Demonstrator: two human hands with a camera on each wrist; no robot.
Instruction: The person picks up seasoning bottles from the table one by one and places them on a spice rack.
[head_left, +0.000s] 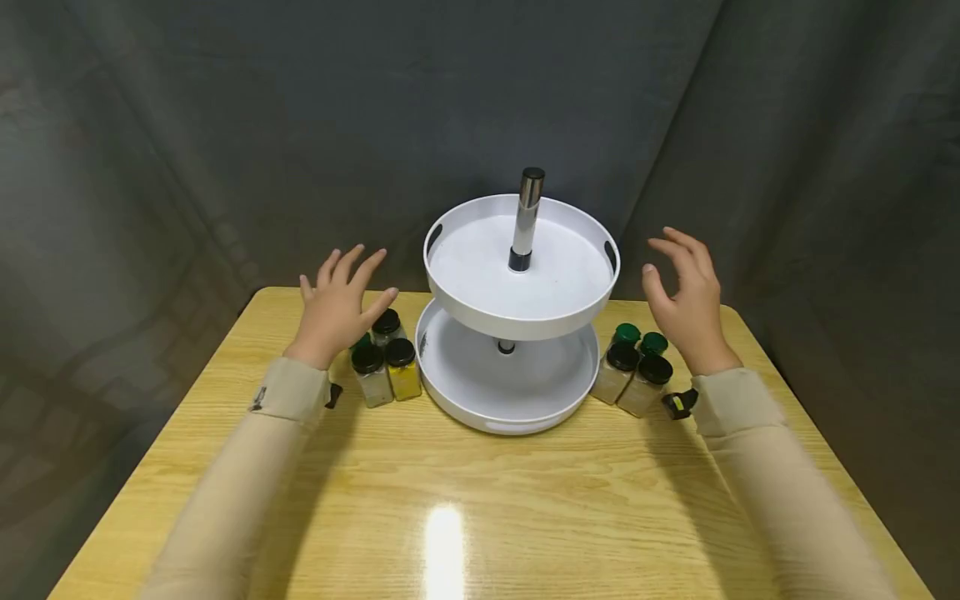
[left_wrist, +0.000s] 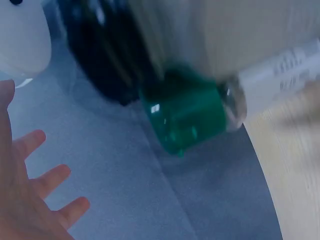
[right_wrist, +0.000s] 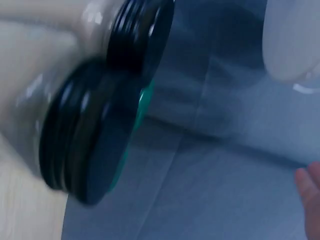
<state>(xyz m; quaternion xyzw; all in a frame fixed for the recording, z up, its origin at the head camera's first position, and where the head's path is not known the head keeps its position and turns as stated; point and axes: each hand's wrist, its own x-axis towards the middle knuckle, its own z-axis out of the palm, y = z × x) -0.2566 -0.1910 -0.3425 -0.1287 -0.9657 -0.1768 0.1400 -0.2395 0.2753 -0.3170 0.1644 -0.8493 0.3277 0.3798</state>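
Note:
My left hand (head_left: 332,314), fingers spread, is raised above the left cluster of spice jars and holds nothing. That cluster has black-lidded jars, one filled with yellow (head_left: 404,377), and a green-lidded jar (left_wrist: 187,112) partly hidden by the hand in the head view. Over on the right, my right hand (head_left: 691,308) hovers with loosely bent fingers beside a second cluster, two black-lidded jars (head_left: 644,390) in front of two green-lidded ones (head_left: 626,334). Between the clusters stands a white two-tier round tray (head_left: 517,327) with a metal post (head_left: 527,217); neither hand touches it.
The light wooden table (head_left: 480,492) reaches back to a grey curtain (head_left: 337,125). Side cut-outs mark the upper tier's rim. Both tiers hold no jars. A black strap device (head_left: 679,404) sits under the right wrist. Glare shows near the table's front.

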